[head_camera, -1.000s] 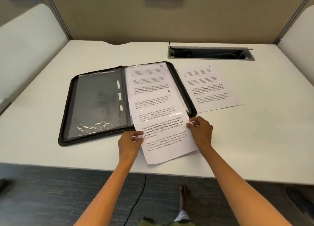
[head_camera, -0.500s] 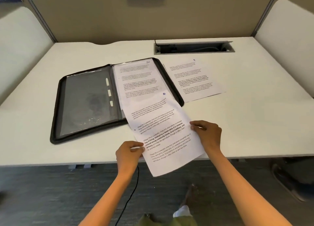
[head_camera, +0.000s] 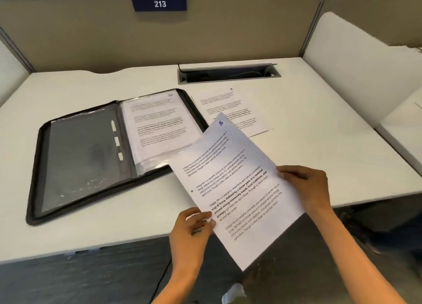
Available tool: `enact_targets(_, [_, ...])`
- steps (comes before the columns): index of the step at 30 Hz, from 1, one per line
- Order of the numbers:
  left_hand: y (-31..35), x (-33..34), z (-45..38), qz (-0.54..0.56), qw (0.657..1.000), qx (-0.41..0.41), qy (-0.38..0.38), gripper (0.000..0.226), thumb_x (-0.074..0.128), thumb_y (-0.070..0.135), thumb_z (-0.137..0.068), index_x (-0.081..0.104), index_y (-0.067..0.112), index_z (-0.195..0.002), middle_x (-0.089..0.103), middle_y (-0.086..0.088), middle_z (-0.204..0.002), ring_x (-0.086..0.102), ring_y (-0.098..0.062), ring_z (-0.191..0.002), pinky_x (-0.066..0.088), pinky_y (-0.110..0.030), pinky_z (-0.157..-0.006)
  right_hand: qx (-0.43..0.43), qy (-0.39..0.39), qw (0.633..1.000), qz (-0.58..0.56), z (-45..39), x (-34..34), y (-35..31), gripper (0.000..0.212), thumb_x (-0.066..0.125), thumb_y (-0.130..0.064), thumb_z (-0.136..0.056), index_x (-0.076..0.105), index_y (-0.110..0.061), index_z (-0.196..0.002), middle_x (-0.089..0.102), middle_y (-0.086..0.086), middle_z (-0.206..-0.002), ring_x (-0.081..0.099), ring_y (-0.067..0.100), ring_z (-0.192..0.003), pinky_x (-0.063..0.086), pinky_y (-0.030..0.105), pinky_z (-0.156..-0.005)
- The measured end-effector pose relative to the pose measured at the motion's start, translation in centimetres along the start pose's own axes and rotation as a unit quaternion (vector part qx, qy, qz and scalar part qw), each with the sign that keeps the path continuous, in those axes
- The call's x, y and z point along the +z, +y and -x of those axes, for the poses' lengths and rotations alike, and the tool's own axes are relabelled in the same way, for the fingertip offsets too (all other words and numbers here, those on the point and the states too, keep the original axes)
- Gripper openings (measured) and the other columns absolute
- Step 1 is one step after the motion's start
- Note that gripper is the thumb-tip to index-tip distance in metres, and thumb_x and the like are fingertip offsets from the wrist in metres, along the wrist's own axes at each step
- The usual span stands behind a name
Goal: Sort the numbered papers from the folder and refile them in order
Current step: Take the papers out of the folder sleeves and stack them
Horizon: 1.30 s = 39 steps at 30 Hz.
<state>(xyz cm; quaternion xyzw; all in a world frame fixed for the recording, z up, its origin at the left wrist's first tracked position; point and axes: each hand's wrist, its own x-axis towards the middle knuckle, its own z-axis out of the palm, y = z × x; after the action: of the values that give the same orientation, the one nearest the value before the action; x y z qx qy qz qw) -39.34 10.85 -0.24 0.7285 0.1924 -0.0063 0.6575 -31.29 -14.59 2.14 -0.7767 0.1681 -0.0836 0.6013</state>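
A black zip folder (head_camera: 38, 171) lies open on the white desk (head_camera: 319, 130), its right sleeve holding a stack of printed papers (head_camera: 157, 123) numbered in the top corner. A printed sheet marked 8 in blue (head_camera: 230, 180) is held tilted above the desk's front edge, clear of the folder. My left hand (head_camera: 194, 226) pinches its lower left edge and my right hand (head_camera: 306, 187) grips its right edge. Another numbered sheet (head_camera: 228, 107) lies flat on the desk right of the folder, partly under the held sheet's top corner.
A cable slot (head_camera: 228, 74) is sunk into the desk at the back. Beige partition with a sign reading 213 (head_camera: 159, 4) closes the far side; white dividers (head_camera: 356, 59) stand left and right. A dark cable hangs below the desk front.
The sheet marked 8 has slid fully out of the folder's right sleeve toward me and lifted off the desk, turning clockwise. Both hands moved back and right with it.
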Motion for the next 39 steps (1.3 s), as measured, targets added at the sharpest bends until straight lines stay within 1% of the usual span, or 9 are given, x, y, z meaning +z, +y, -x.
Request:
enact_targets(6, [4.6, 3.3, -5.8, -0.002, 0.997, 0.073, -0.017, 0.031, 0.073, 0.005, -0.079, 0.059, 0.015, -0.104, 0.069, 0.008, -0.095, 0.064, 0.004, -0.08, 0.051, -0.01, -0.063, 0.008, 0.033, 0.998, -0.057, -5.4, 0.0, -1.0, 0.018, 0.074, -0.002, -0.076, 0.076, -0.019, -0.082, 0.075, -0.006, -0.08, 0.067, 0.007, -0.074, 0.052, 0.02, -0.072])
enact_targets(13, [8.0, 7.0, -16.3, -0.071, 0.987, 0.144, 0.028, 0.023, 0.07, 0.001, -0.08, 0.064, 0.021, -0.092, 0.064, 0.009, -0.1, 0.065, -0.001, -0.081, 0.056, -0.027, -0.072, -0.016, 0.039, 0.997, -0.065, -15.4, 2.9, -1.8, 0.018, 0.075, -0.004, -0.076, 0.075, -0.02, -0.084, 0.072, -0.018, -0.077, 0.066, 0.0, -0.076, 0.05, 0.015, -0.078])
enact_targets(17, [8.1, 8.2, -21.2, -0.132, 0.969, 0.186, 0.094, 0.019, 0.064, 0.007, -0.087, 0.064, 0.021, -0.099, 0.058, 0.002, -0.104, 0.062, -0.009, -0.092, 0.051, -0.023, -0.079, -0.01, 0.039, 0.997, -0.063, -21.3, 5.3, -1.4, 0.017, 0.076, -0.006, -0.075, 0.076, -0.02, -0.085, 0.073, -0.014, -0.08, 0.066, 0.003, -0.078, 0.049, 0.018, -0.08])
enact_targets(20, [6.5, 7.6, -23.7, -0.257, 0.942, 0.166, 0.14, 0.025, 0.067, 0.019, -0.085, 0.065, 0.016, -0.11, 0.051, 0.001, -0.109, 0.052, -0.023, -0.107, 0.035, -0.026, -0.09, -0.015, 0.048, 0.998, -0.034, -24.8, 6.9, -0.9, 0.016, 0.074, -0.005, -0.077, 0.076, -0.014, -0.089, 0.073, -0.004, -0.085, 0.063, -0.008, -0.072, 0.046, 0.009, -0.076])
enact_targets(24, [4.4, 6.2, -24.9, -0.389, 0.908, 0.09, 0.128, 0.059, 0.076, 0.045, -0.072, 0.06, 0.018, -0.122, 0.047, -0.008, -0.122, 0.041, -0.029, -0.113, 0.027, -0.035, -0.087, -0.026, 0.059, 0.998, 0.022, -27.9, 8.0, 0.4, 0.016, 0.07, -0.001, -0.079, 0.076, -0.012, -0.09, 0.072, 0.002, -0.089, 0.058, -0.017, -0.066, 0.04, -0.001, -0.067])
enact_targets(27, [3.9, 5.9, -25.5, -0.404, 0.901, 0.093, 0.124, 0.063, 0.078, 0.047, -0.068, 0.06, 0.019, -0.122, 0.046, -0.008, -0.12, 0.041, -0.028, -0.112, 0.024, -0.032, -0.084, -0.06, 0.068, 0.991, 0.1, -28.1, 8.5, 1.5, 0.016, 0.068, -0.002, -0.082, 0.075, -0.015, -0.09, 0.073, 0.003, -0.098, 0.066, 0.004, -0.088, 0.038, 0.0, -0.071])
enact_targets(32, [3.9, 6.1, -25.4, -0.291, 0.94, 0.104, 0.145, 0.045, 0.075, 0.029, -0.078, 0.064, 0.015, -0.12, 0.051, 0.0, -0.101, 0.05, -0.02, -0.096, 0.041, -0.036, -0.089, -0.307, 0.004, 0.873, 0.378, -27.6, 10.3, 2.6, 0.036, 0.067, -0.032, -0.086, 0.066, -0.017, -0.119, 0.052, 0.012, -0.138, 0.042, 0.037, -0.128, 0.031, 0.042, -0.098])
enact_targets(35, [4.4, 5.8, -25.1, -0.21, 0.952, 0.11, 0.195, 0.033, 0.068, 0.017, -0.085, 0.064, 0.011, -0.117, 0.056, 0.0, -0.097, 0.056, -0.019, -0.089, 0.044, -0.029, -0.079, -0.342, -0.141, 0.804, 0.466, -26.5, 12.3, 2.7, 0.067, 0.029, -0.069, -0.09, 0.054, -0.024, -0.134, 0.04, 0.01, -0.148, 0.028, 0.033, -0.14, 0.017, 0.046, -0.11])
enact_targets(39, [6.3, 3.4, -24.7, -0.087, 0.954, 0.122, 0.258, 0.026, 0.064, 0.013, -0.088, 0.066, 0.016, -0.114, 0.061, 0.006, -0.092, 0.06, -0.016, -0.087, 0.048, -0.01, -0.069, -0.285, -0.261, 0.762, 0.521, -24.7, 13.7, 3.5, 0.104, -0.019, -0.085, -0.065, 0.014, -0.035, -0.15, 0.004, -0.003, -0.16, -0.007, 0.022, -0.147, -0.01, 0.043, -0.115])
